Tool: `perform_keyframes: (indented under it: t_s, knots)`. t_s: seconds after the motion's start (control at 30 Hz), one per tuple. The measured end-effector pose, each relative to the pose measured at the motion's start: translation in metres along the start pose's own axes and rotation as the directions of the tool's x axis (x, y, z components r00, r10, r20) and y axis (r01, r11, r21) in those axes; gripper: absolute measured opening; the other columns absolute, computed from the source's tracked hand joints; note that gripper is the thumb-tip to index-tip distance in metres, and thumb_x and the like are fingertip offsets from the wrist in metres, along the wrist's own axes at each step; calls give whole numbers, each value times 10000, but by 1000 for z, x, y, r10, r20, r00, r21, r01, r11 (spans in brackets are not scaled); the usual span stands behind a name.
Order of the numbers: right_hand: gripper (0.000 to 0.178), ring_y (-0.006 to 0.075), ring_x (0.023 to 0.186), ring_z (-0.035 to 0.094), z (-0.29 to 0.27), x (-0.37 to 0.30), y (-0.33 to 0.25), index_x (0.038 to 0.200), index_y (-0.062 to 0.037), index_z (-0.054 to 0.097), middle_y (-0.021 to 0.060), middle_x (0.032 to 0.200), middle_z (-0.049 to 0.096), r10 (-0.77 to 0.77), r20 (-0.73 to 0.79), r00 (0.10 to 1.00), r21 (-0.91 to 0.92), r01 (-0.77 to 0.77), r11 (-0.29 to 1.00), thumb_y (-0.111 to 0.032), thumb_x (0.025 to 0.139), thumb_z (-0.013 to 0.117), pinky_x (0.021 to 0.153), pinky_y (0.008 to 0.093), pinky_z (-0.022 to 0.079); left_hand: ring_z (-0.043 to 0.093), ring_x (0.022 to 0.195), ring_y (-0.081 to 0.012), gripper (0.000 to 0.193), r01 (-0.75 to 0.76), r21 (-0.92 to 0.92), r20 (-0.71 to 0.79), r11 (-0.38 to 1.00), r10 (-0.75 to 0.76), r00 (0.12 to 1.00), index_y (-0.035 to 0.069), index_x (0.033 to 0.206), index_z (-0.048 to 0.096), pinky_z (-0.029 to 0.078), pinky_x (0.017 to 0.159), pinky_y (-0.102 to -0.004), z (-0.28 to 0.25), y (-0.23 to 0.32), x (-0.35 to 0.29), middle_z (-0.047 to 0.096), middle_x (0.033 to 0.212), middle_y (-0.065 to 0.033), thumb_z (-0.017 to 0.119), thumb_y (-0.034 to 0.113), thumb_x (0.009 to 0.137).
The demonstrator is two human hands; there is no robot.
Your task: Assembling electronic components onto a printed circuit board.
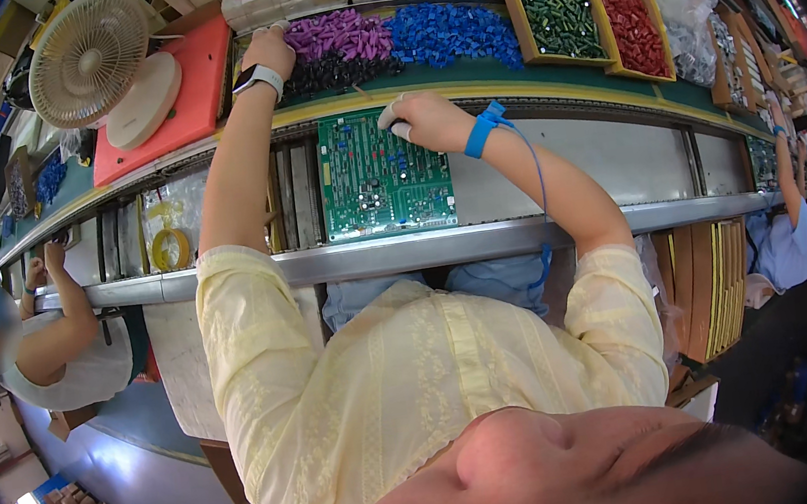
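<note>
My right hand (428,121) is over the upper right part of a green circuit board (349,220). Its fingers, tipped with white covers, are pinched around a small dark component (397,126). Many small parts in blue, white and black stand on the board. Beyond it to the left, my left hand (270,53) is at the left edge of a heap of purple components (337,36), next to a heap of black components (332,76). Its fingers are curled, and whatever is in them is hidden. A blue wrist strap (484,130) with a cord circles my right wrist.
Blue components (452,34) are heaped right of the purple ones. Boxes of green (552,7) and red parts (632,22) stand farther right. A fan (90,59) sits at far left. A metal rail (523,236) borders the line. Other people (62,339) work on either side.
</note>
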State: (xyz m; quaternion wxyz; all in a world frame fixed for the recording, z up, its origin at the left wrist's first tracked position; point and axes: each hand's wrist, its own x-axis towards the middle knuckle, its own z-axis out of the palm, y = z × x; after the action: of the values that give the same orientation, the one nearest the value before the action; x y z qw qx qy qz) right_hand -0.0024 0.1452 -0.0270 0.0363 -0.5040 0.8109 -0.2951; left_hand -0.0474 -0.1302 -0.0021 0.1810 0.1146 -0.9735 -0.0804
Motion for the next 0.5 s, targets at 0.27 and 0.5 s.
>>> perform_keyframes:
  t_s: [0.27, 0.5]
  knots:
    - [143, 304, 847, 577, 14, 1, 0, 886, -71, 625, 120, 899, 617, 27, 209, 978, -104, -6, 995, -99, 759, 568, 745, 415, 454, 577, 902, -318, 303, -45, -210, -1, 977, 46, 999, 80, 1022, 595, 463, 790, -398, -14, -5, -24, 587, 1002, -176, 631, 186, 740]
    - [125, 296, 829, 579, 12, 2, -7, 859, -79, 629, 104, 853, 614, 25, 231, 973, -173, 16, 985, -99, 749, 575, 715, 421, 457, 589, 864, -307, 300, -62, -260, -50, 964, 51, 997, 39, 973, 597, 464, 757, -391, -19, -3, -36, 614, 930, -172, 653, 209, 732]
